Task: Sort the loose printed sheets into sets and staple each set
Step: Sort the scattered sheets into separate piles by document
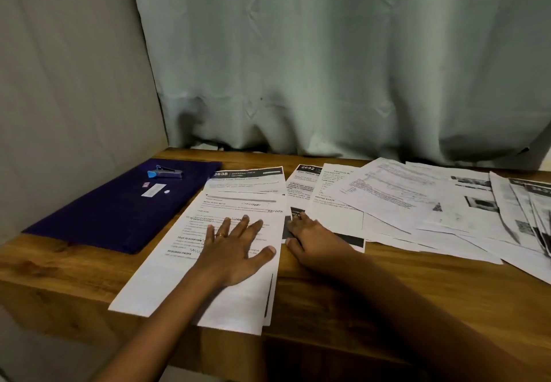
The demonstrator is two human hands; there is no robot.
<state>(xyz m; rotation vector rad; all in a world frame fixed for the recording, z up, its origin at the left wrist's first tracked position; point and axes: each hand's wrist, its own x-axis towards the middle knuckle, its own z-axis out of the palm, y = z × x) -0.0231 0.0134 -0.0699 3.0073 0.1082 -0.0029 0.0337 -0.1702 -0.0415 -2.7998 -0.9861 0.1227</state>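
Along counter [417, 277] front edge, noted left grip [235, 247] flat, fingers straight, pressing stack [167, 280]; right grip [316, 241] touching adjacent sheet [354, 240], closure undeterminable; bare strip between.

View: one wide-angle camera worn on the person's head.
Facing: forward and down across the table [447, 286], toward the curtain [328, 68] that fills the upper frame.
Nearness: close; both forearms enter from the lower edge, with the left hand [235, 247] and right hand [316, 241] near centre.
Edges: wall [59, 83] at upper left.
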